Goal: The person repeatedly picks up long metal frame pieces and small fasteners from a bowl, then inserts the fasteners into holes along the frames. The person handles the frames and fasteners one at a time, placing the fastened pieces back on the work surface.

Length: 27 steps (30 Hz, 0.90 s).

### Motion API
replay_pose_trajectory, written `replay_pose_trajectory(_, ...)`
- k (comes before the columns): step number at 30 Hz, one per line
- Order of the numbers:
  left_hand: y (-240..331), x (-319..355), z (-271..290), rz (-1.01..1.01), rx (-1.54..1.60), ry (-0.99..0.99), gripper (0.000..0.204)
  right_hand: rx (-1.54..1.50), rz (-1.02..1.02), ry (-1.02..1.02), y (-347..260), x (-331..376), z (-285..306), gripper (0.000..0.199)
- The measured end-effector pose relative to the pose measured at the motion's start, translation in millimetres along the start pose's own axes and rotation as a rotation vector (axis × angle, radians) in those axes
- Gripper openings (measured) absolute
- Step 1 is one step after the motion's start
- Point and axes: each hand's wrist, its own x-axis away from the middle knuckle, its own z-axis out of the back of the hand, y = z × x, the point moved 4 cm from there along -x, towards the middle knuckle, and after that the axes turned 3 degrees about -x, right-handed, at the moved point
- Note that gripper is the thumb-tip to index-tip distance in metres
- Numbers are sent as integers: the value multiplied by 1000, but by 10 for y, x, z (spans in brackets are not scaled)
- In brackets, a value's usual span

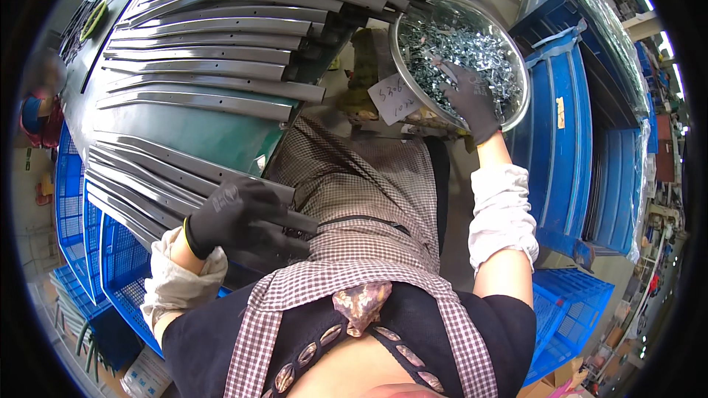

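Note:
My right hand (472, 99), in a black glove, reaches into a clear round bowl (525, 96) holding many small shiny metal clips (479, 48). Its fingers are apart among the clips, and I cannot make out any piece gripped in them. My left hand (240, 217), also gloved in black, is over the near ends of a group of long dark metal strips (158, 169). The fingers of that hand stretch out to the right, apart, beside my checked apron (361, 236). More curved dark strips (199, 63), with small holes, lie in rows on the green-topped table (199, 127).
A paper tag (393, 98) with handwriting hangs by the bowl. Tall blue containers (557, 133) stand at the right. Blue plastic crates (122, 258) are at the left, and another blue crate (571, 309) is at the lower right. A person (43, 107) is at the far left.

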Motion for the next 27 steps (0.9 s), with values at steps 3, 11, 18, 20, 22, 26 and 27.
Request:
replay_pose_trajectory(3, -228, 29, 187, 193, -263, 258, 41, 7, 58, -59, -151, -103, -193, 50)
replay_pose_trajectory(11, -1079, -62, 340, 327, -629, 545, 53, 176, -70, -56, -216, -192, -331, 31)
replay_pose_trajectory(18, -1044, -225, 240, 193, -686, 493, 41, -283, -90, 138, -82, -44, -78, 26)
replay_pose_trajectory(20, -1000, -322, 169, 186, -682, 472, 37, -572, -183, 63, -58, -11, -21, 22)
replay_pose_trajectory(22, -943, -426, 90, 163, -667, 431, 35, -706, -219, -2, -75, 14, 74, 22)
replay_pose_trajectory(26, -690, -640, -9, 94, -600, 381, 38, -1003, -317, -63, -350, 305, 246, 22)
replay_pose_trajectory(27, -644, -672, -25, 78, -585, 400, 40, -1040, -265, -66, -559, 446, 263, 23)
